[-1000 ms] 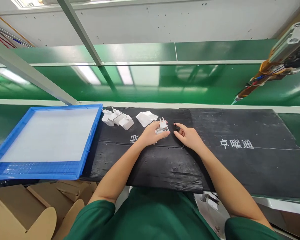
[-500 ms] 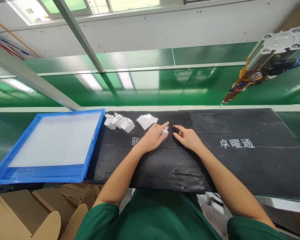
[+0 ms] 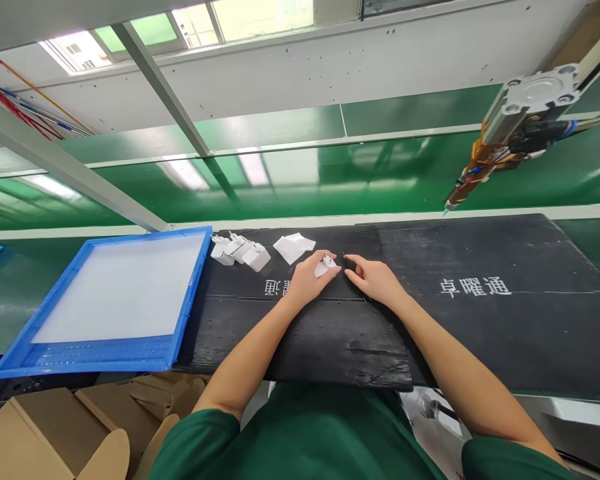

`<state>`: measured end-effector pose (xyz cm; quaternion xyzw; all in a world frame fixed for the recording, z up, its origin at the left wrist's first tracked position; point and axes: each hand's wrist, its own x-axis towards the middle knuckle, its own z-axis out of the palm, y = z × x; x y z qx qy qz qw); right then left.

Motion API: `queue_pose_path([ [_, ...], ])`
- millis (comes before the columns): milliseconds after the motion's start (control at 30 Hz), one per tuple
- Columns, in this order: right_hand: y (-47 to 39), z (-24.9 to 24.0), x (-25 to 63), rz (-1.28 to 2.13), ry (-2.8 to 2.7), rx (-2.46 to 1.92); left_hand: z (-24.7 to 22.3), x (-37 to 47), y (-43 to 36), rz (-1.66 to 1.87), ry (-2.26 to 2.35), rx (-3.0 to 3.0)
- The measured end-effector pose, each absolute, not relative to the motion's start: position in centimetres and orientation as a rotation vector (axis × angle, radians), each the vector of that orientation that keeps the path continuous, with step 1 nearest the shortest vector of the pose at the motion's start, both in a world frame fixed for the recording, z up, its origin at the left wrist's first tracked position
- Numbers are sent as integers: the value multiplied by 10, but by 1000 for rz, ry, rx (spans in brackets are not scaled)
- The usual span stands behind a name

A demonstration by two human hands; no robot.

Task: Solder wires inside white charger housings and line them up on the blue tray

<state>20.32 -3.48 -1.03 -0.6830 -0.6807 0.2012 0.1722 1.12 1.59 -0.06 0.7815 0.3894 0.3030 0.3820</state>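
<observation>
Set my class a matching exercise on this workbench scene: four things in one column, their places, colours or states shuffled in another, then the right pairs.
Things
1. Tray
2. Left hand
3. White scrap
4. Cardboard boxes

Descriptions
A. Brown, lower than the bench top
B. On the black mat, just right of the group of plugs
C. Holding a small white plug
D. Blue, with a white sheet inside

Pairs: 1-D, 2-C, 3-B, 4-A
</observation>
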Motion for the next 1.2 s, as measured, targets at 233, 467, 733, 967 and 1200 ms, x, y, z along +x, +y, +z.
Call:
queue_pose_path([
  [233, -35, -8, 201, 597, -1934, -1947, -1, 6, 22, 732, 831, 2027],
  [467, -35, -6, 199, 608, -1942, -1977, 0, 3, 24, 534, 912, 2251],
  [733, -34, -12, 203, 555, -1950, -1937, 0, 11, 16, 391, 1011, 2602],
  [967, -30, -22, 212, 534, -1958, -1873, 1, 2, 9, 370, 1080, 2770],
  [1200, -29, -25, 215, 524, -1970, -1846, -4, -56, 9, 732, 1524, 2627],
])
